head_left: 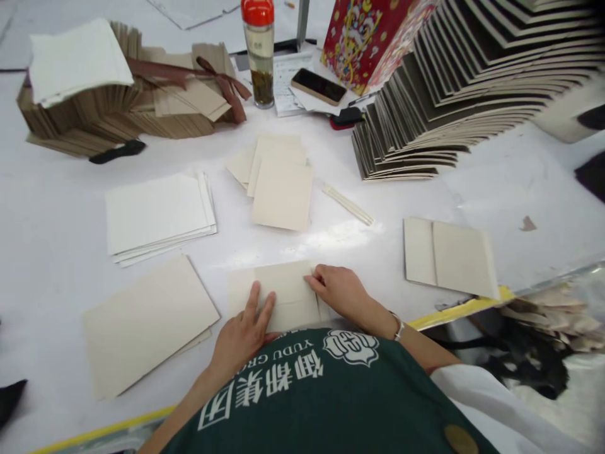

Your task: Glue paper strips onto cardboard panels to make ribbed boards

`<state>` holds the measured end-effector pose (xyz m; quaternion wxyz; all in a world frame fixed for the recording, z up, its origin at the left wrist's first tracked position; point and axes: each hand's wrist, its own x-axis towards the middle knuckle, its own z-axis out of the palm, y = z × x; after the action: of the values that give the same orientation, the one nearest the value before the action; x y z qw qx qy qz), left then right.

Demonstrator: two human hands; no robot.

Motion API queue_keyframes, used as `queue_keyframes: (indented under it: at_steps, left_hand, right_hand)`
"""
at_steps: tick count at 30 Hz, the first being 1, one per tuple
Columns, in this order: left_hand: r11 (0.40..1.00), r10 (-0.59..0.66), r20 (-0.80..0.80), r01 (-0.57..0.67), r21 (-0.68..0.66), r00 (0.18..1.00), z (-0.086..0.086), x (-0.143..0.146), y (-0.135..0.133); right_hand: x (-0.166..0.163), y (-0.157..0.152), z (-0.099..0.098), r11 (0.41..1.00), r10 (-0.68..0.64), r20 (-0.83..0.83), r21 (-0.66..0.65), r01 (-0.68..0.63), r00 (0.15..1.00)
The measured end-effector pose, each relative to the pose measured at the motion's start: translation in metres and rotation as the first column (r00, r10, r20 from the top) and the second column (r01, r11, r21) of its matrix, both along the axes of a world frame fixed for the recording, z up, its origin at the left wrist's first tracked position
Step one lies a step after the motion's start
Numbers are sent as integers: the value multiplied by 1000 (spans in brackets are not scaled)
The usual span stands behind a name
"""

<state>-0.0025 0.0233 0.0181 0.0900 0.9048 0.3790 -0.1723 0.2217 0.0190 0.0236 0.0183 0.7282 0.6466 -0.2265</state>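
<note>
A cream folded card piece [283, 287] lies on the white table [47, 208] right in front of me. My left hand [243, 334] lies flat on its lower left part, fingers stretched out and pressing down. My right hand [338, 291] rests on the card's right edge with the fingers curled and pressed onto the fold; whether they pinch the edge is unclear. A watch band shows on my right wrist. Beside the left hand lies a larger cream sheet stack [146, 321].
White sheets [158, 214] sit at left, small cream cards [278, 180] in the middle, a folded piece [449, 255] at right. A tall fanned stack of grey boards [449, 94], a bottle [258, 53], a phone [319, 86], brown card bundles [142, 101] and a red box [368, 38] stand behind.
</note>
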Motion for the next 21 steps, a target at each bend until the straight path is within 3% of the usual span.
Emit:
queue_keyframes:
  at_steps: [4, 9, 12, 15, 17, 21]
  left_hand:
    - [1000, -22, -66, 22, 3, 998, 5, 4, 1]
    - [995, -15, -17, 17, 98, 1000, 0, 5, -6]
    - [981, -30, 54, 18, 195, 998, -4, 3, -13]
    - [954, -66, 143, 21, 300, 988, -6, 0, -18]
    - [934, -93, 230, 6, 356, 969, -6, -1, -19]
    - [925, -164, 391, 3, 381, 906, -13, 0, -15]
  right_hand:
    - [-1, -3, -7, 999, -5, 28, 45, 3, 1000]
    - [-6, -11, -8, 994, -10, 62, 110, 3, 998]
    - [-9, -21, -1, 993, -26, -12, 119, 27, 1000]
    - [-8, -33, 9, 992, -82, -195, 77, 98, 977]
    - [-5, -39, 11, 985, -146, -379, 34, 172, 914]
    - [1, -44, 4, 941, -320, -682, -148, 304, 658]
